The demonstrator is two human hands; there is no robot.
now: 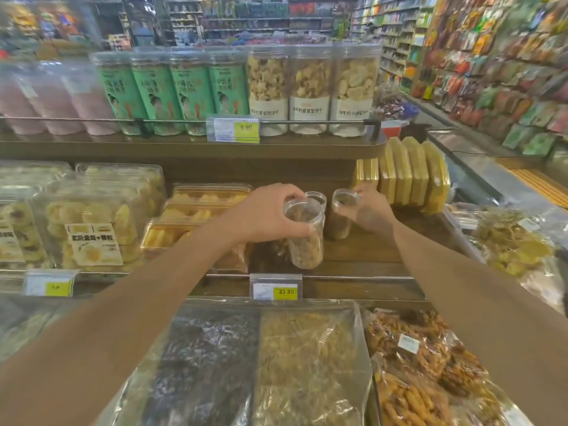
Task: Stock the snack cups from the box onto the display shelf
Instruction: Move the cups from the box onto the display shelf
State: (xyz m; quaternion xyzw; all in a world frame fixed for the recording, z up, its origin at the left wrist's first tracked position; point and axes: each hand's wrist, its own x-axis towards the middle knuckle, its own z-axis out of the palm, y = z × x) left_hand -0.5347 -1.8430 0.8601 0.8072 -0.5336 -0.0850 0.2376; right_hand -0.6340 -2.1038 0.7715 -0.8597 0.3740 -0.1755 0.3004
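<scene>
— Cups in both hands, is that right?

— Yes. The left hand (270,212) is wrapped around the top of a clear snack cup (305,233), fingers curled over its lid and thumb pressed on the near side. The right hand (370,207) grips a second snack cup (341,216) by the rim, fingers closed on its far side.

— What do the cups look like?

— Tall, see-through plastic cylinders with clear lids, each filled most of the way with brownish, crumbly pieces. The left one tilts, lid leaning toward the camera; the right one stands closer to upright. Behind the left cup's lid another clear rim shows, but whether that is a third cup I cannot tell.

— Where are they?

— Over the middle tier of a wooden display shelf (362,259), in a bare gap. The right cup's base seems to sit on or just above the wood; the left cup's base hangs near the shelf's front rail. The two cups are just beside each other, not touching.

— And around them?

— Clear boxes of yellow pastries (196,210) to the left, a row of flat yellow packs (412,176) standing on edge to the right. A yellow price tag (275,291) reading 23.80 is clipped on the rail below. On the tier above, green-labelled jars (172,93) and clear jars of pale biscuits (310,90) stand in a row. Bagged dried snacks (307,364) lie on the lowest level, under both bare forearms.
</scene>
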